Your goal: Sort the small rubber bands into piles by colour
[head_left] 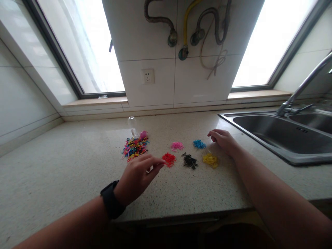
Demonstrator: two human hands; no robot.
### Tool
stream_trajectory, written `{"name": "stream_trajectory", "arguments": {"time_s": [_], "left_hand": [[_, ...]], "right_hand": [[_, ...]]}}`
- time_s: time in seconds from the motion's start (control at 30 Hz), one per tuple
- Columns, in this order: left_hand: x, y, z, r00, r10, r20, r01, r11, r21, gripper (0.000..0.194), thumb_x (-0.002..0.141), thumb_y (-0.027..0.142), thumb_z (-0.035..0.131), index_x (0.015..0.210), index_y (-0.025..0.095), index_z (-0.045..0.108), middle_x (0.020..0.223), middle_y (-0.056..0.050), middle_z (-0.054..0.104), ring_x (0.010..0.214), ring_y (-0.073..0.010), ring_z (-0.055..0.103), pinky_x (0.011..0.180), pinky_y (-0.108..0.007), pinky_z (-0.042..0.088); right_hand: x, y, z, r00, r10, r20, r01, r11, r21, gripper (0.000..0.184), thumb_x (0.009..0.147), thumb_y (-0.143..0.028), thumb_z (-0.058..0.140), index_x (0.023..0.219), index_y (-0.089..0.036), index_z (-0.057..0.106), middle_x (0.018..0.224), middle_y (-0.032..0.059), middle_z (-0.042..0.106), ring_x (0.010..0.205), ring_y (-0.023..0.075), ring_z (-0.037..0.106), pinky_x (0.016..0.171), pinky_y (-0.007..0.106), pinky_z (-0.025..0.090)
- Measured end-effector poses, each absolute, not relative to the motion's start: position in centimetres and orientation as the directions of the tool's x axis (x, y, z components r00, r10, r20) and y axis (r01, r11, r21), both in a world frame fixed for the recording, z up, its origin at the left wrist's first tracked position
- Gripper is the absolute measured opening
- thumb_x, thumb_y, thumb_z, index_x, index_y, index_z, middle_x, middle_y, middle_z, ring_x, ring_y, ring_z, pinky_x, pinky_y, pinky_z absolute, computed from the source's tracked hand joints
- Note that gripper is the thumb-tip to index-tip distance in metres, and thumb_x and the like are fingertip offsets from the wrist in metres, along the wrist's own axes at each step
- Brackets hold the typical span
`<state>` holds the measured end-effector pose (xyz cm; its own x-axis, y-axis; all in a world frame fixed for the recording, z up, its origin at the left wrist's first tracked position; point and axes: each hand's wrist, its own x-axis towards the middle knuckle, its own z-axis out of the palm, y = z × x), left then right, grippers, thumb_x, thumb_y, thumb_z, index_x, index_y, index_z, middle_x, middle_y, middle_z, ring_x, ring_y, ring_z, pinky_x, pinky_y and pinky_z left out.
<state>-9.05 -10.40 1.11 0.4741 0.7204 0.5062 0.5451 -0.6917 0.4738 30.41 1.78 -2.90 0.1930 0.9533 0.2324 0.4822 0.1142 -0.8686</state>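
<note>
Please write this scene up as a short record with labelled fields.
left hand: fingertips together at the edge of the red pile; anything pinched is too small to tell
right hand: beside the blue pile; grip unclear
other single-colour piles: pink pile, black pile, yellow pile
mixed pile: many colours, left of the others
clear container: behind the mixed pile
surface: speckled counter
right side: sink

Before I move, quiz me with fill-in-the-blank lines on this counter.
The fingertips of the left hand are at the ____ pile.
A black band is on the ____ wrist.
The sink is to the ____ of the yellow pile.
Missing words: red; left; right.
</note>
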Motion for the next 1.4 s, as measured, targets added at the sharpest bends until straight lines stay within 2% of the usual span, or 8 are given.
{"name": "stream_trajectory", "arguments": {"time_s": [0.17,0.37,0.57,0.73,0.97,1.07,1.23,1.4], "left_hand": [[-9.2,-8.6,0.0,0.449,0.817,0.361,0.653,-0.576,0.491,0.019,0.096,0.030,0.056,0.099,0.022,0.072,0.085,-0.003,0.070,0.074,-0.0156,0.061,0.067,-0.028,0.045],[-9.4,-7.5,-0.8,0.444,0.858,0.258,0.741,-0.514,0.433,0.020,0.093,0.033,0.057,0.098,0.023,0.074,0.088,-0.004,0.072,0.077,-0.0191,0.065,0.068,-0.030,0.046],[-9.6,-7.7,-0.8,0.484,0.833,0.268,0.719,-0.553,0.420,0.022,0.094,0.035,0.057,0.097,0.023,0.075,0.091,-0.006,0.071,0.082,-0.0198,0.065,0.076,-0.032,0.047],[-9.8,-7.8,-1.0,0.472,0.832,0.291,0.706,-0.554,0.441,0.022,0.093,0.037,0.058,0.098,0.021,0.072,0.088,-0.005,0.069,0.075,-0.0176,0.063,0.069,-0.030,0.045],[-9.8,-7.7,-1.0,0.521,0.804,0.287,0.697,-0.594,0.401,0.028,0.093,0.039,0.055,0.079,0.018,0.067,0.073,-0.004,0.065,0.066,-0.0150,0.057,0.061,-0.027,0.040],[-10.0,-7.6,-1.0,0.524,0.805,0.278,0.712,-0.593,0.377,0.026,0.092,0.038,0.057,0.078,0.018,0.068,0.072,-0.003,0.066,0.065,-0.0148,0.058,0.060,-0.027,0.038],[-10.3,-7.6,-0.8,0.498,0.824,0.271,0.740,-0.566,0.363,0.020,0.090,0.035,0.058,0.082,0.020,0.069,0.074,-0.002,0.069,0.065,-0.0151,0.059,0.060,-0.027,0.038],[-10.3,-7.6,-0.7,0.568,0.780,0.262,0.680,-0.624,0.385,0.021,0.092,0.030,0.056,0.103,0.023,0.073,0.084,-0.003,0.071,0.074,-0.0165,0.063,0.068,-0.028,0.044]], "right_hand": [[30.2,1.9,-2.8,0.203,0.953,0.225,0.488,0.100,-0.867,0.032,0.081,-0.047,0.057,0.075,-0.018,0.069,0.056,-0.0010,0.054,0.046,0.0105,0.038,0.046,0.027,0.027],[30.0,2.4,-3.1,0.197,0.952,0.236,0.553,0.091,-0.828,0.033,0.081,-0.048,0.055,0.076,-0.018,0.070,0.057,-0.0004,0.055,0.046,0.0101,0.038,0.045,0.026,0.027],[29.9,2.1,-2.9,0.186,0.950,0.253,0.598,0.095,-0.796,0.034,0.080,-0.048,0.055,0.074,-0.018,0.071,0.056,-0.0001,0.057,0.046,0.0109,0.040,0.046,0.026,0.030],[29.9,1.7,-2.7,0.167,0.954,0.249,0.606,0.100,-0.789,0.033,0.080,-0.046,0.054,0.076,-0.018,0.070,0.057,-0.0009,0.056,0.047,0.0112,0.040,0.047,0.027,0.031],[29.9,1.4,-3.0,0.121,0.943,0.310,0.628,0.170,-0.759,0.033,0.082,-0.047,0.054,0.079,-0.019,0.069,0.057,-0.0009,0.056,0.048,0.0118,0.043,0.050,0.027,0.033],[29.9,1.2,-3.1,0.084,0.943,0.322,0.656,0.191,-0.730,0.032,0.082,-0.047,0.054,0.080,-0.019,0.069,0.057,-0.0007,0.057,0.050,0.0124,0.045,0.052,0.027,0.035],[29.8,1.1,-3.0,0.083,0.938,0.337,0.662,0.201,-0.722,0.030,0.082,-0.044,0.053,0.078,-0.019,0.069,0.057,-0.0001,0.057,0.052,0.0136,0.048,0.054,0.028,0.037],[29.7,1.1,-2.8,0.097,0.944,0.315,0.669,0.172,-0.723,0.030,0.082,-0.044,0.053,0.079,-0.019,0.069,0.058,-0.0001,0.057,0.053,0.0136,0.047,0.054,0.028,0.036]]}}
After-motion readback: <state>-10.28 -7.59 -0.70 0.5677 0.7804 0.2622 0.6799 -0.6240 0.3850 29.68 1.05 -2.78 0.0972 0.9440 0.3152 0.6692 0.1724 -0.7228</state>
